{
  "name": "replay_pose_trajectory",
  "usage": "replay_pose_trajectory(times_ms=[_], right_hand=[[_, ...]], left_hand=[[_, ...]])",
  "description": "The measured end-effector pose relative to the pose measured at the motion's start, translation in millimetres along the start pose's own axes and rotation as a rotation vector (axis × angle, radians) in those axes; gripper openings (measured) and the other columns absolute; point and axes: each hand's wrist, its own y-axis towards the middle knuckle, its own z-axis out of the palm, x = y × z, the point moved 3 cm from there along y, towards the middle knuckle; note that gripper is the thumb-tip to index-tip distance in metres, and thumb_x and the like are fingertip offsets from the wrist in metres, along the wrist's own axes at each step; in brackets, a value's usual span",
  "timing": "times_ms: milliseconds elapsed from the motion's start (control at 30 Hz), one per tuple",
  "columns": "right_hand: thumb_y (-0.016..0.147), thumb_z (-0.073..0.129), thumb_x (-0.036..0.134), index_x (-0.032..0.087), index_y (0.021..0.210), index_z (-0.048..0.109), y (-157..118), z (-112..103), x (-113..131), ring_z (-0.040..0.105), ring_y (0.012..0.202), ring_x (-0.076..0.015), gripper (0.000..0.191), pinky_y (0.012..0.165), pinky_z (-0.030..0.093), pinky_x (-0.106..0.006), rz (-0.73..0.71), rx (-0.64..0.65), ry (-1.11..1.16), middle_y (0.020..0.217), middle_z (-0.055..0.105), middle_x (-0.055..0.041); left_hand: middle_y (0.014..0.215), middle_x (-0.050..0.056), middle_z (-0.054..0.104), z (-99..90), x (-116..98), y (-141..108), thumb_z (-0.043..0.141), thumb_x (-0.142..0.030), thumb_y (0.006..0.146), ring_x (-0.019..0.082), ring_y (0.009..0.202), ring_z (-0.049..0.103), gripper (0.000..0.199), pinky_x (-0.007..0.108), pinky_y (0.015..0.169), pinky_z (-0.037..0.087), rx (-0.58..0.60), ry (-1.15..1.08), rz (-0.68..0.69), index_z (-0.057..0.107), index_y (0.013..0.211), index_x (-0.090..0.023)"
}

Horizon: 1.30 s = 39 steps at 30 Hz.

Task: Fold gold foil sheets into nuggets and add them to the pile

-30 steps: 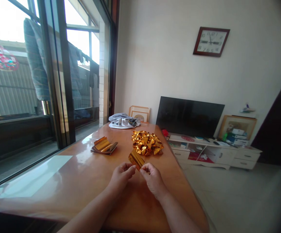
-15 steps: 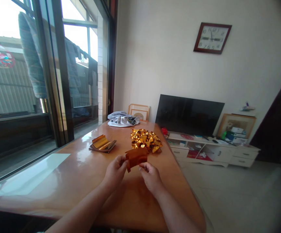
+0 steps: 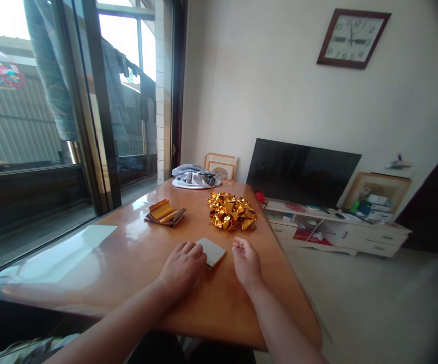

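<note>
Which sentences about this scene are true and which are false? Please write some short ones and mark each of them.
1. The left hand touches a small square of paper. True.
2. The right hand holds the square of paper. False: it holds nothing and is apart from the square.
3. A heap of gold pieces lies on the table. True.
4. The stack of gold paper lies on the floor. False: it lies on the table, left of the heap of gold pieces.
5. A clock hangs on the wall above the TV. True.
</note>
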Motion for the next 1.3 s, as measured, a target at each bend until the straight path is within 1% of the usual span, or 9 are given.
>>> replay_pose_trajectory(times_ms=[100,200,300,467,567,767,933,1167,1300], right_hand=[[0.088,0.055,0.032,0.02,0.103,0.069,-7,-4,16,0.063,0.095,-0.0225,0.024,0.084,0.05,-0.033,-0.136,0.055,-0.106,0.102,0.071,-0.008],[0.088,0.06,0.029,0.022,0.095,0.068,-20,1,37,0.06,0.098,-0.0225,0.013,0.09,0.046,-0.033,-0.357,0.24,-0.264,0.098,0.069,-0.0059],[0.081,0.073,0.031,0.023,0.098,0.068,-29,7,45,0.058,0.098,-0.0241,0.019,0.089,0.044,-0.034,-0.419,0.376,-0.425,0.099,0.068,-0.0052],[0.085,0.067,0.021,0.024,0.087,0.067,-30,12,41,0.056,0.094,-0.0214,0.003,0.083,0.042,-0.031,-0.415,0.474,-0.58,0.092,0.067,-0.0022],[0.088,0.063,0.018,0.024,0.083,0.067,-30,12,39,0.056,0.092,-0.0199,0.009,0.082,0.041,-0.029,-0.413,0.495,-0.587,0.089,0.067,-0.0015],[0.089,0.061,0.016,0.023,0.082,0.065,-30,11,36,0.057,0.09,-0.0194,0.011,0.081,0.042,-0.028,-0.402,0.48,-0.534,0.088,0.068,-0.0014],[0.09,0.059,0.017,0.024,0.083,0.065,-26,11,31,0.059,0.086,-0.0187,0.011,0.078,0.043,-0.027,-0.358,0.466,-0.472,0.087,0.069,-0.001],[0.092,0.056,0.022,0.024,0.091,0.069,-21,13,21,0.062,0.086,-0.0193,0.014,0.077,0.044,-0.028,-0.271,0.441,-0.382,0.088,0.07,-0.0021],[0.09,0.058,0.025,0.023,0.085,0.069,-17,16,15,0.062,0.083,-0.0196,0.012,0.074,0.044,-0.028,-0.197,0.441,-0.365,0.087,0.07,-0.0029]], left_hand=[[0.094,0.009,0.064,9.5,-3,0,0.056,-0.022,0.093,0.027,0.093,0.054,0.011,0.042,0.087,0.038,0.051,-0.013,0.017,0.066,0.087,-0.021],[0.093,0.009,0.065,12.0,-2,1,0.056,-0.022,0.094,0.027,0.092,0.056,0.012,0.043,0.085,0.038,0.066,-0.029,-0.012,0.066,0.088,-0.02],[0.093,0.009,0.065,9.8,-4,3,0.057,-0.021,0.093,0.028,0.092,0.057,0.011,0.043,0.084,0.038,0.082,-0.071,-0.028,0.068,0.089,-0.02],[0.092,0.009,0.066,6.9,-11,8,0.055,-0.019,0.092,0.027,0.091,0.058,0.014,0.042,0.083,0.038,0.101,-0.146,-0.036,0.068,0.086,-0.02],[0.092,0.008,0.066,9.0,-9,6,0.055,-0.019,0.091,0.025,0.089,0.059,0.014,0.039,0.082,0.04,0.105,-0.187,-0.044,0.067,0.085,-0.021],[0.088,0.006,0.064,9.7,15,-8,0.054,-0.022,0.09,0.022,0.085,0.059,0.017,0.033,0.078,0.042,0.09,-0.27,-0.1,0.068,0.079,-0.021],[0.089,0.005,0.065,8.9,31,-15,0.052,-0.022,0.091,0.02,0.086,0.062,0.019,0.029,0.076,0.044,0.085,-0.423,-0.13,0.071,0.087,-0.023],[0.092,0.004,0.07,20.9,43,-9,0.05,-0.025,0.091,0.019,0.084,0.064,0.022,0.027,0.077,0.046,0.123,-0.567,-0.233,0.072,0.089,-0.022],[0.089,0.003,0.072,30.5,50,-3,0.054,-0.026,0.087,0.018,0.078,0.064,0.017,0.026,0.071,0.046,0.165,-0.591,-0.296,0.07,0.09,-0.022]])
